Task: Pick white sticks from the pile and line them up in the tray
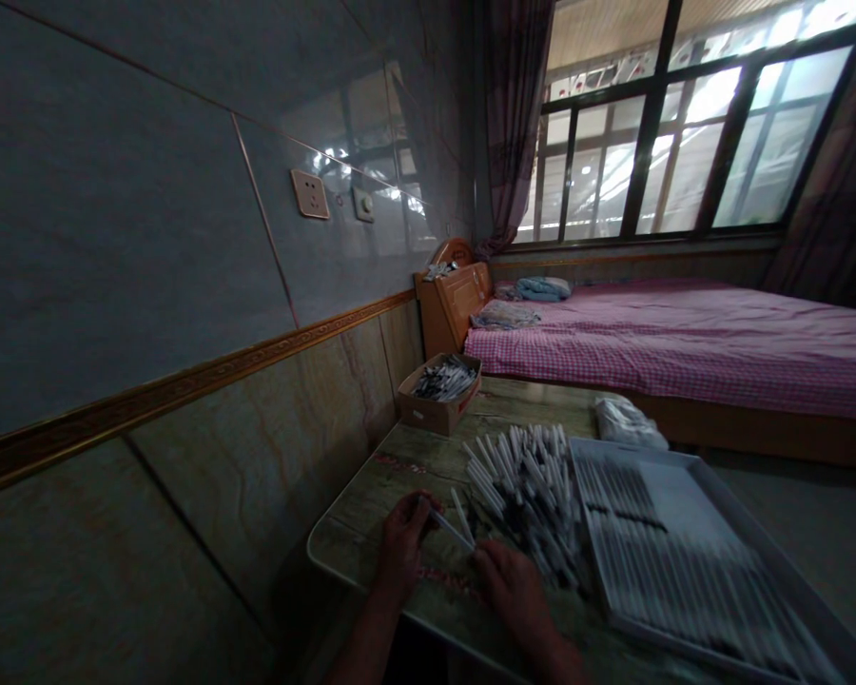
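Holding one pale stick [451, 529], streaked tabletop [357, 523], pink checked bed [613, 352], tiled wall [149, 228]

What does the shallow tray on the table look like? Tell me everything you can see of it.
The shallow tray is pale and rectangular, with low raised walls, apparently plastic. It lies on the table, to the right of a loose pile of pen-like pieces. Slim, pale sticks with dark parts lie side by side in it, and bare base shows toward the far end. The near end is blurred. Neither the left hand nor the right hand touches it.
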### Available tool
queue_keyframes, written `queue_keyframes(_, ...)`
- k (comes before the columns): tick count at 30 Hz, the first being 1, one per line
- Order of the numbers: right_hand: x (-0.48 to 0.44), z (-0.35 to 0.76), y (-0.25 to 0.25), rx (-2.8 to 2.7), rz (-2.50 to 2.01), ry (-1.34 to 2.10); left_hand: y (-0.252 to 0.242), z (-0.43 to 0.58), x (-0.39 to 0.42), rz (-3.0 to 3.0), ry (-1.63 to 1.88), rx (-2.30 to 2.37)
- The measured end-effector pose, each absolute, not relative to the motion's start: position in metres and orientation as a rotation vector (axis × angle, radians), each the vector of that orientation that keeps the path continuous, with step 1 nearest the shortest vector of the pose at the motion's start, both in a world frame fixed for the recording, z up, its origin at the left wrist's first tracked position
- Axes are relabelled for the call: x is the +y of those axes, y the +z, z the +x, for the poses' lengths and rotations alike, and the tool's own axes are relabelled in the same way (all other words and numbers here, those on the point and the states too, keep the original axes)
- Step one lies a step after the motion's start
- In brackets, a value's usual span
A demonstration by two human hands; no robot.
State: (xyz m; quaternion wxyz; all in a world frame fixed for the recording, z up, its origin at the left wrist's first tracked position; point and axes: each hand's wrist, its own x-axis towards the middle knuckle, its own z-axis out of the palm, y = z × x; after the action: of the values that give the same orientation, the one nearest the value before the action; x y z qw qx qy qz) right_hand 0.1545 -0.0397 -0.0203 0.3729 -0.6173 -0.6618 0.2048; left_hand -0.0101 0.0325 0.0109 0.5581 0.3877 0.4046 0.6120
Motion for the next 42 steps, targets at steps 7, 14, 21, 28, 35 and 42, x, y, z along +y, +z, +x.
queue_keyframes(7, -0.039, 0.148, -0.007, -1.801, -1.830, 0.450, 0.002, -0.010, 0.035, 0.852, 1.443, 1.034)
queue_keyframes(14, -0.038, 0.148, 0.006, -1.809, -1.848, 0.550, 0.008, -0.012, 0.038, 0.935, 1.382, 1.083)
queue_keyframes(21, -0.032, 0.155, 0.012, -1.807, -1.826, 0.655, 0.006, -0.012, 0.037, 0.921, 1.358, 1.103)
queue_keyframes(28, -0.056, 0.147, 0.021, -1.922, -1.822, 0.543, 0.002, -0.012, 0.029, 0.859, 1.232, 1.079)
queue_keyframes(35, -0.074, 0.182, 0.057, -1.724, -1.903, 0.439, 0.003, -0.013, 0.032, 0.779, 1.273, 0.942)
queue_keyframes(42, -0.072, 0.327, 0.091, -1.380, -2.234, 0.169, 0.000, -0.010, 0.031, 0.901, 1.269, 1.023)
